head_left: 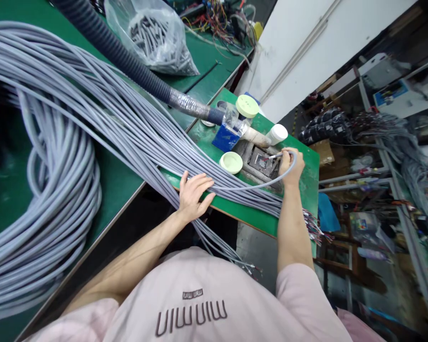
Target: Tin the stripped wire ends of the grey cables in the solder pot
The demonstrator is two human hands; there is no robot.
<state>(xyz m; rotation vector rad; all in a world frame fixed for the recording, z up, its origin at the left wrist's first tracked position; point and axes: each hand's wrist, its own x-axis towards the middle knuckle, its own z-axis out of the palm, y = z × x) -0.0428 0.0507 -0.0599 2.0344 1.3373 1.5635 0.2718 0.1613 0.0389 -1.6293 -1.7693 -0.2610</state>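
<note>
My left hand (pixel 194 195) lies with its fingers spread on a thick bundle of grey cables (pixel 157 137). My right hand (pixel 293 166) is closed round the end part of one grey cable (pixel 267 184), which bends in a loop back towards the bundle. The stripped tip of that cable points left over a solder pot (pixel 262 160), a dark square block with a shiny middle. Whether the tip touches the pot's surface I cannot tell. Below my right forearm, the bundle's stripped ends (pixel 313 227) show several coloured wires.
A ribbed hose (pixel 128 59) runs to a pale nozzle (pixel 255 137) beside the pot. Around it stand a pale green dish (pixel 231 163), a round green lid (pixel 247 106) and a white container (pixel 278 134). Coiled cable (pixel 67 190) and a plastic bag (pixel 157 38) are leftward.
</note>
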